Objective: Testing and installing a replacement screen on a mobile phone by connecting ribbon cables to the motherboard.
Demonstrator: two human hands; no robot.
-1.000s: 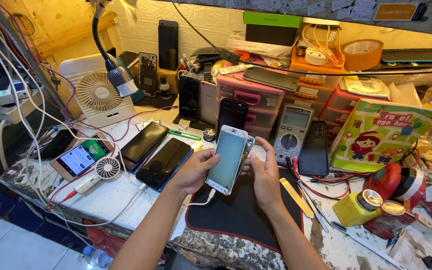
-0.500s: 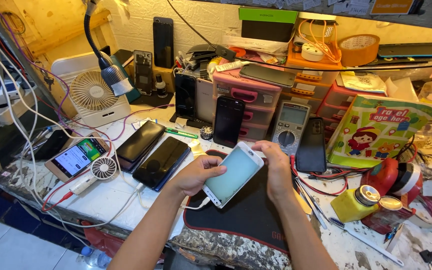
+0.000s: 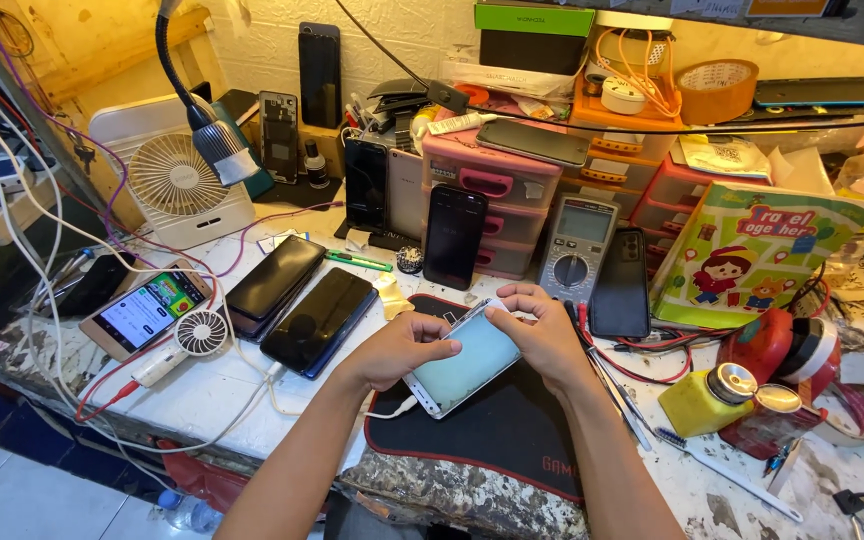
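**Both hands on a white phone over the mat**

Left hand (image 3: pixel 399 348) gripped the near end of a white-framed smartphone with a pale blue-green screen (image 3: pixel 464 358); thumb lay over the lower edge, fingers wrapped under. Right hand (image 3: pixel 542 335) held the far end, fingertips curled over the top corner. Phone was tilted, screen up, just above a black rubber work mat with red trim (image 3: pixel 497 430), roughly centre of the bench. A white cable (image 3: pixel 387 412) was plugged into the phone's near end and trailed off left.

Progress, judged from the frame alone: the phone looked whole, with screen fitted, no gap seen and no screws or parts lying loose on the mat. No tool was in either hand. So the handling read as early or as a check stage; any opening or repair looked not yet started. Whether the screen was lit or just reflecting could not be told.

Around: two dark glossy smartphones (image 3: pixel 297 300) lay side by side left of the hands, a lit phone with a colourful screen (image 3: pixel 142 312) further left beside a small white handheld fan (image 3: pixel 192 340). A grey digital multimeter (image 3: pixel 577 250) leaned behind the right hand, with a black phone (image 3: pixel 620 285) beside it. A yellow squat bottle with metal cap (image 3: pixel 702 400) stood to the right.
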